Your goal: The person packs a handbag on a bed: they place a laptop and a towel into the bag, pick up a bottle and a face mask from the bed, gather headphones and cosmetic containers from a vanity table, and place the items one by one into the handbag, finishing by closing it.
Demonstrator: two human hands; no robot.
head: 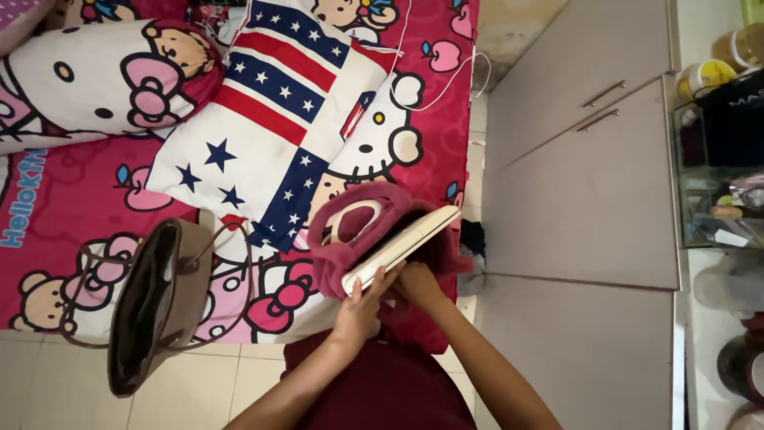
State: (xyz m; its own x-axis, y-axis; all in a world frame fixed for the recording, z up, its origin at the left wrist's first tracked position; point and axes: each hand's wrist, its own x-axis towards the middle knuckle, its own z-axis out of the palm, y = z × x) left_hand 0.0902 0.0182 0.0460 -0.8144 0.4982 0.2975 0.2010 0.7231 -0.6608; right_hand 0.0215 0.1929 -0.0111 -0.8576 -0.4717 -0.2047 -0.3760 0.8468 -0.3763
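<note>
A bed with a bright pink cartoon-print sheet fills the left and far side of the head view, pale floor tiles run along its near edge, and grey cabinet doors stand to the right. On the bed lie a star-and-stripe pillow, a cartoon bolster at the far left, and an open brown tote bag with thin looped handles, standing at the near edge.

A fuzzy pink handbag with pale handles sits on the near right corner of the bed. A flat cream-coloured case, long and slim, lies slanted in its mouth, partly inside with its near end sticking out. The left hand has its fingers closed on that near end. The right hand rests at the bag's opening just beside the case; whether it grips the bag cannot be told.
</note>
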